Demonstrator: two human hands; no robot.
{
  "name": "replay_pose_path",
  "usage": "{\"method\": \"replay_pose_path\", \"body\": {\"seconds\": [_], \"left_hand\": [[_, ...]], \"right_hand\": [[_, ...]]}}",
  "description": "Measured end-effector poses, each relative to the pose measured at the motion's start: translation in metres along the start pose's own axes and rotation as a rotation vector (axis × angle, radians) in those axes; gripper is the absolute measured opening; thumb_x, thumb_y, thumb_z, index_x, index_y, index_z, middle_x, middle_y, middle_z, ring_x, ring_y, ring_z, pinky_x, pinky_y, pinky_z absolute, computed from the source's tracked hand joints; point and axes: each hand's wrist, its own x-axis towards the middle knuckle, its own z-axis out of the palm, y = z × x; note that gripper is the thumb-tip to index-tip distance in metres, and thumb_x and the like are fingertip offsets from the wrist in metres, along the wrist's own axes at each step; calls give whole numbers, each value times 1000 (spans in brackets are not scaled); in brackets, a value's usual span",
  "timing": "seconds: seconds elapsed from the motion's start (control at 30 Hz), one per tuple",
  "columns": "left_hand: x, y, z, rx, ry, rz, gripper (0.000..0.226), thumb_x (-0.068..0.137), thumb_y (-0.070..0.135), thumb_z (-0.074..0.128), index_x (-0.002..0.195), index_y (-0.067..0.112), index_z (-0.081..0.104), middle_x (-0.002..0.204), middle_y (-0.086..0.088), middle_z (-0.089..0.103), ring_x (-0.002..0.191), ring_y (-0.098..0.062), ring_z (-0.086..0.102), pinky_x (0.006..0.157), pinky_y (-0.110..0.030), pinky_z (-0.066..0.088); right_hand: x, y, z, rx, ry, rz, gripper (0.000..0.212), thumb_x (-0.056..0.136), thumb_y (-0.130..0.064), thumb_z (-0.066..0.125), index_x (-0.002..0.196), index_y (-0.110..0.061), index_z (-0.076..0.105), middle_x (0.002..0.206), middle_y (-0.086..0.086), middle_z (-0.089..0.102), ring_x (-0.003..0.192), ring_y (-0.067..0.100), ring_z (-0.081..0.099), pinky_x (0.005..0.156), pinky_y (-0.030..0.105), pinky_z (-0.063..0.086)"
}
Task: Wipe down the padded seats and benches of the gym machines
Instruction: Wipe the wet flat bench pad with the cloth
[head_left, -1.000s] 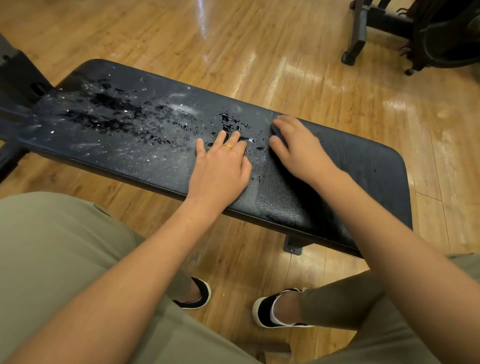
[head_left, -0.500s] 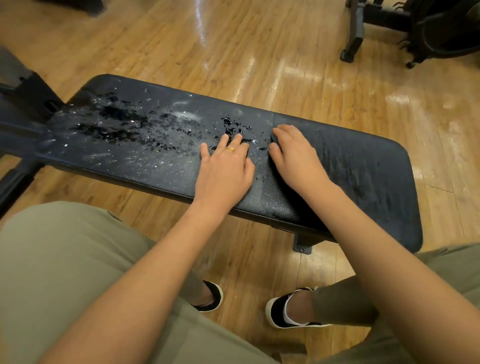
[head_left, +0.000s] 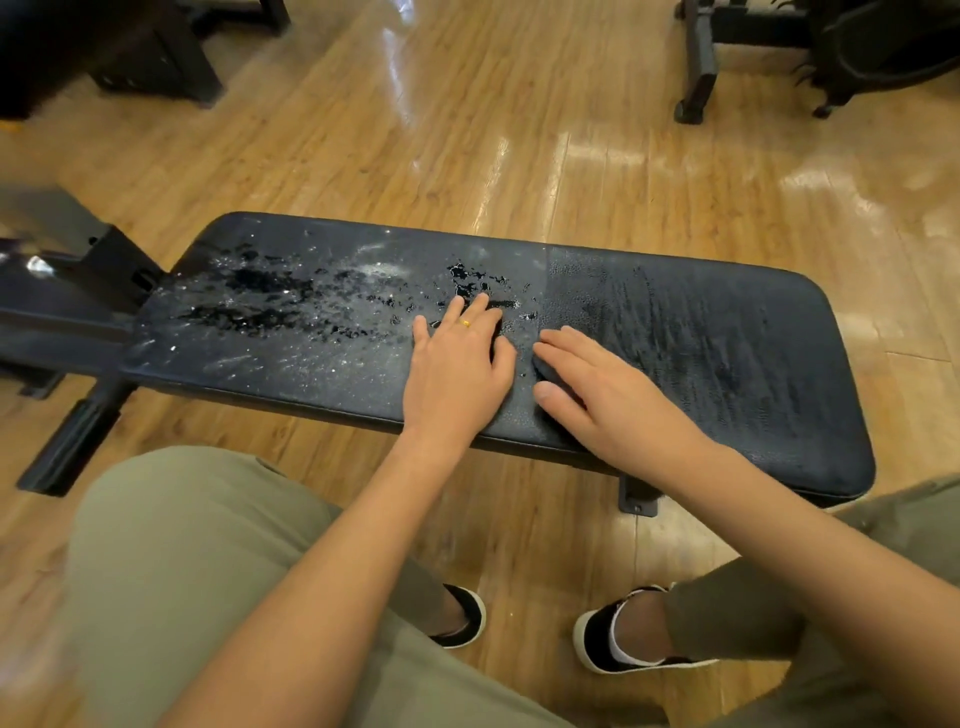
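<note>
A black padded bench lies across the view on a wooden floor. Its left half is covered with water droplets and white specks; its right half shows dull wipe streaks. My left hand, with a gold ring, lies flat and open on the pad's middle. Just to its right, my right hand presses down on the pad. A dark bunched fold that looks like a dark cloth sits pinched between its thumb and fingers, mostly hidden under the palm.
The bench's black steel frame runs off to the left, with a foot bracket below the pad. Another machine's black legs stand at the far right, and dark equipment at the far left. My knees and shoes are below.
My right hand has slid from the pad's far edge back toward the near edge. My left hand has stayed in place. The view has shifted to show more of the bench.
</note>
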Motion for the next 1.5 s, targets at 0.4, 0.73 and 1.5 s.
{"method": "replay_pose_path", "body": {"seconds": [0.4, 0.73, 1.5], "left_hand": [[-44, 84, 4, -110, -63, 52, 57, 103, 40, 36, 152, 12, 34, 162, -5, 26, 152, -23, 15, 123, -51, 10], [4, 81, 34, 71, -147, 162, 57, 103, 33, 48, 148, 0, 35, 160, -19, 25, 150, -33, 20, 119, -44, 24], [111, 68, 41, 50, -114, 138, 36, 104, 24, 42, 131, 2, 51, 138, -14, 51, 129, -29, 46, 100, -38, 37]], "right_hand": [[18, 118, -39, -69, 85, 308, 55, 106, -43, 30, 151, -13, 40, 161, 10, 29, 151, 23, 17, 122, 49, 8], [17, 119, -35, -91, 138, 277, 55, 102, -44, 40, 150, -18, 43, 161, 7, 30, 152, 23, 17, 123, 44, 10], [18, 118, -35, -95, 160, 294, 53, 101, -43, 41, 149, -20, 44, 160, 5, 32, 151, 22, 19, 124, 43, 11]]}}
